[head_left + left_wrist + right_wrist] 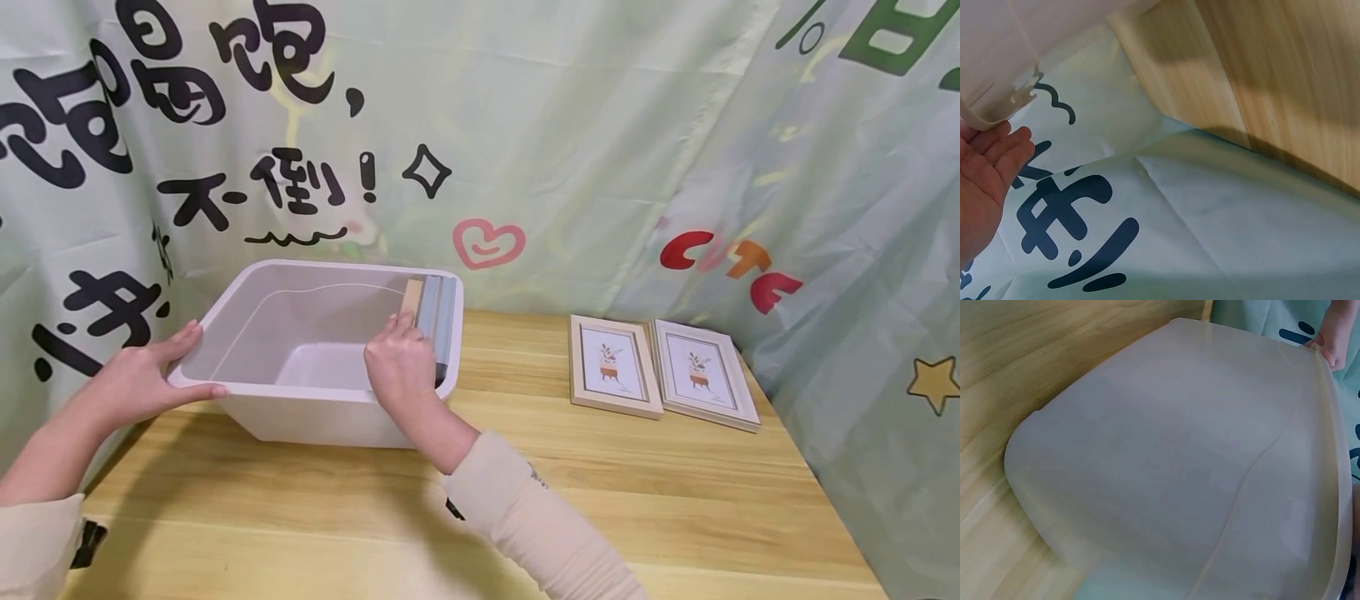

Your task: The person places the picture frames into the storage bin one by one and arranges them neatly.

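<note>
A pale plastic storage bin (322,417) stands on the wooden table. My left hand (150,375) grips its front left corner, thumb along the front rim and fingers along the left side; the left wrist view shows its fingers (1004,147) bent under the rim. Over the bin's right end, my right hand (403,362) is curled in a fist on a light wood picture frame (411,297) standing on edge inside. Grey-blue frames (437,312) stand upright beside it against the right wall. The lower parts of these frames are hidden by the hand and the bin wall.
Two picture frames with plant prints lie face up on the right: a light wood one (615,367) and a whitish one (707,375), edges close together. A printed curtain (585,150) hangs behind and beside the table (600,500).
</note>
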